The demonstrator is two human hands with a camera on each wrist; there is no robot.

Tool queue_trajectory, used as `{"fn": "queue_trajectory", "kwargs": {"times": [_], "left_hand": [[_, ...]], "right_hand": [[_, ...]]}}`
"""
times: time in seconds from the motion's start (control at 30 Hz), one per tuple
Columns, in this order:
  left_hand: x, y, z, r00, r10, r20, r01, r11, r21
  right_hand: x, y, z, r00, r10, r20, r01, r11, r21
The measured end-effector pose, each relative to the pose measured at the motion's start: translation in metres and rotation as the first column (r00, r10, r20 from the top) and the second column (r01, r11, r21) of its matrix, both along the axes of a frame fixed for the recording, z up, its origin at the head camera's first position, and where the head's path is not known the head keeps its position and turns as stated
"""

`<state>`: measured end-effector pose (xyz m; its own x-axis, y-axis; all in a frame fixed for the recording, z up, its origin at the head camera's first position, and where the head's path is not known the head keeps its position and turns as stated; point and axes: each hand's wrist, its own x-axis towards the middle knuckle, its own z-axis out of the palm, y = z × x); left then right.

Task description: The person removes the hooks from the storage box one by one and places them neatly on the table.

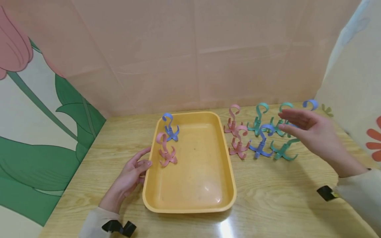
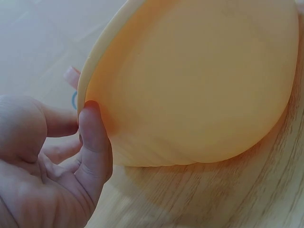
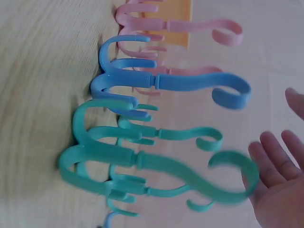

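My left hand (image 1: 129, 178) grips the left rim of a yellow tray (image 1: 196, 188); the left wrist view shows the tray wall pinched between thumb and fingers. Two plastic claw hooks stand inside along the tray's left side, a blue hook (image 1: 172, 135) behind a pink hook (image 1: 168, 158). My right hand (image 1: 315, 132) hovers over the right end of a group of similar hooks, fingers extended and holding nothing. Nearest to it is a green hook (image 3: 109, 154), its curled top beside the fingers in the right wrist view. The hand partly covers the hooks behind it.
Right of the tray stand two pink hooks (image 1: 239, 148), a front blue hook (image 1: 261, 148) and more green hooks (image 1: 257, 125), with another blue hook (image 1: 311, 104) behind my right hand. A pinkish sheet (image 1: 193, 66) closes off the wooden table's back; printed panels flank it.
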<state>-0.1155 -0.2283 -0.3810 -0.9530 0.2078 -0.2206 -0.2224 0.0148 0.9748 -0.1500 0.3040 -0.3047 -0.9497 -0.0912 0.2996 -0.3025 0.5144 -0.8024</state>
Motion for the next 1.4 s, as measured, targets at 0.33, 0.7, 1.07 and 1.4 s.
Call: {"fn": "queue_trajectory", "kwargs": {"times": [0.33,0.7,1.07,1.4], "left_hand": [[-0.001,0.000,-0.001,1.000,0.005,-0.005,-0.005,1.000,0.000],[0.000,0.000,-0.001,1.000,0.011,-0.004,-0.011,1.000,0.001],[-0.002,0.001,-0.001,1.000,0.016,-0.004,-0.016,1.000,0.001],[-0.001,0.000,-0.002,1.000,0.003,-0.016,-0.003,1.000,0.016]], "right_hand": [[-0.005,-0.044,0.014,0.994,-0.004,-0.105,0.012,0.997,0.075],[-0.009,-0.107,0.019,0.968,0.224,-0.113,-0.231,0.971,-0.054],[-0.022,-0.160,0.020,0.925,0.380,0.006,-0.366,0.897,-0.248],[-0.035,-0.205,0.016,0.889,0.453,0.073,-0.388,0.827,-0.407]]}}
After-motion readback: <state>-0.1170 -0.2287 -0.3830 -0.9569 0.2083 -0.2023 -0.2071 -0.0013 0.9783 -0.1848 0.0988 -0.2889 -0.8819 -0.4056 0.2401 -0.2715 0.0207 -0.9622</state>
